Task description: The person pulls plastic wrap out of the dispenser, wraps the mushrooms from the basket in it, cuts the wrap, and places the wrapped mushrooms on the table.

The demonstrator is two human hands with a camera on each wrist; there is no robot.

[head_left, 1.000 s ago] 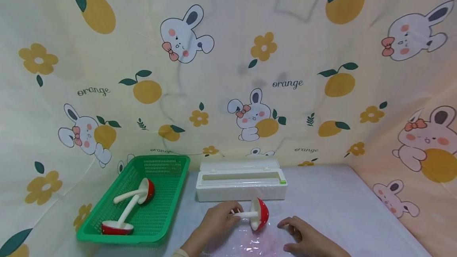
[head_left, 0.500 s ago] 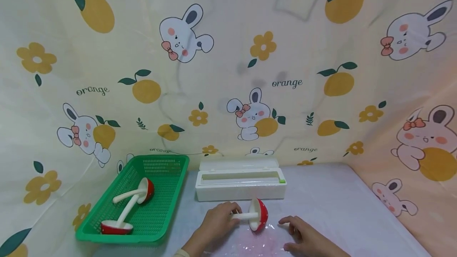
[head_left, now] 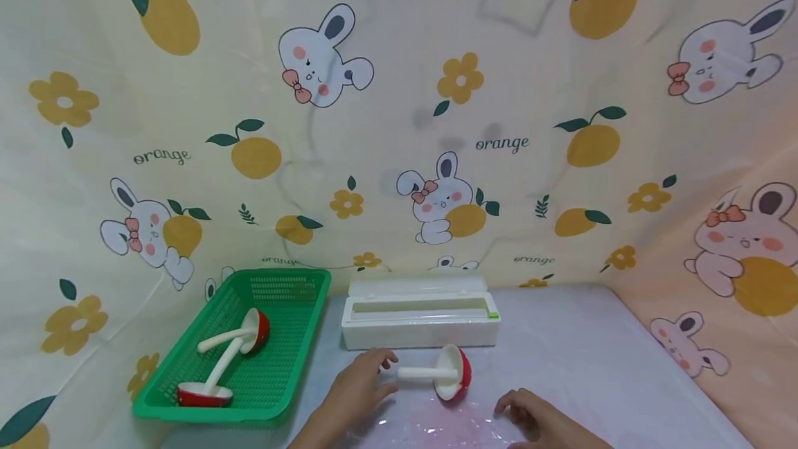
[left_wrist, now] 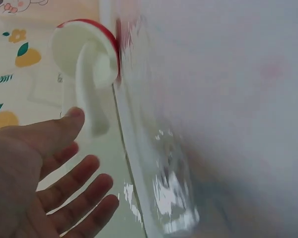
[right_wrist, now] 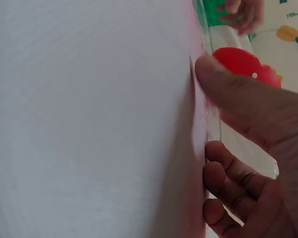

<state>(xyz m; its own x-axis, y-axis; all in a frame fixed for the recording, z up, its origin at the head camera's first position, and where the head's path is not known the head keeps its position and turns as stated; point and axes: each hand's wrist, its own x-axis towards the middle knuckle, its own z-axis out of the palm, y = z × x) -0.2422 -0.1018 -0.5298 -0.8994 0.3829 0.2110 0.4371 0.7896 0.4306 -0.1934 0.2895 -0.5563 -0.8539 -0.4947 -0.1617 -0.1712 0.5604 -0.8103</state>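
A mushroom-like ladle (head_left: 444,374) lies on its side on clear plastic film (head_left: 430,428), its bowl red with white dots outside and white inside. My left hand (head_left: 358,388) is just left of the white handle's end, holding nothing; in the left wrist view its fingers (left_wrist: 84,178) are spread and the thumb is near the handle (left_wrist: 91,99). Right of the bowl, my right hand (head_left: 542,421) rests low over the film with loosely bent fingers and nothing in them. The right wrist view shows the red bowl (right_wrist: 236,59) partly behind its thumb.
Behind the ladle stands a long white cling film dispenser (head_left: 420,335) with its lid raised and a green tab at the right. At the left, a green plastic basket (head_left: 274,400) holds two similar ladles (head_left: 206,395). A printed curtain (head_left: 399,89) hangs behind the table.
My left hand has let go of the ladle's handle and drawn back to the left. The ladle stays on the film, slightly turned. My right hand has shifted slightly right and down.
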